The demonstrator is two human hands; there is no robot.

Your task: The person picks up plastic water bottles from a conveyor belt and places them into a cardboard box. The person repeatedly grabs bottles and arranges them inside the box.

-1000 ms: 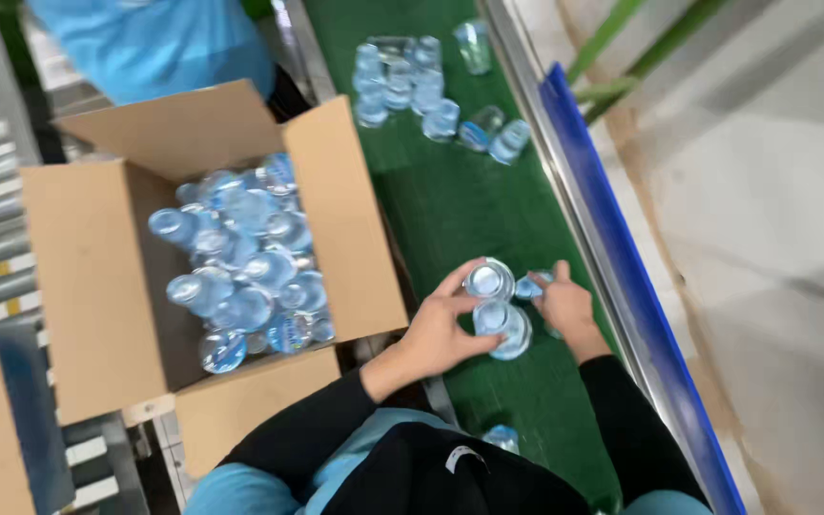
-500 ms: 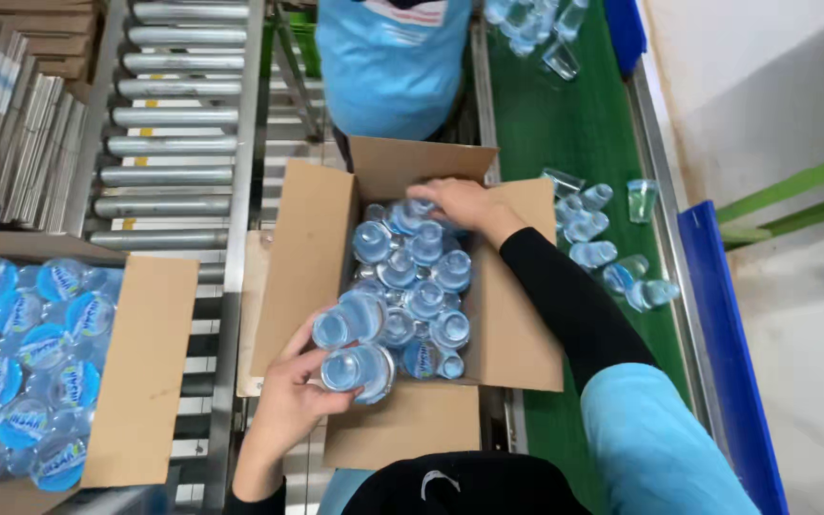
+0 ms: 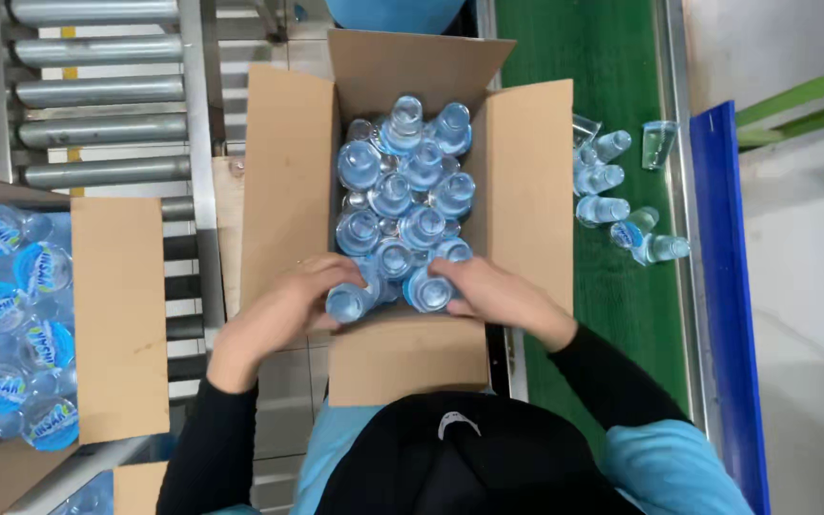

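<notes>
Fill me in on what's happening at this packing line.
A person in black sleeves leans over an open cardboard box crowded with small sealed water cups. The left hand and right hand each press cups against the box's near edge. More loose cups lie on the green conveyor belt to the right. A second box of cups with blue lids sits to the left, beside metal rollers.

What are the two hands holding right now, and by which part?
Each hand grips sealed water cups at the near edge of the open box: left hand and right hand wrap their sides, blue lids showing.
</notes>
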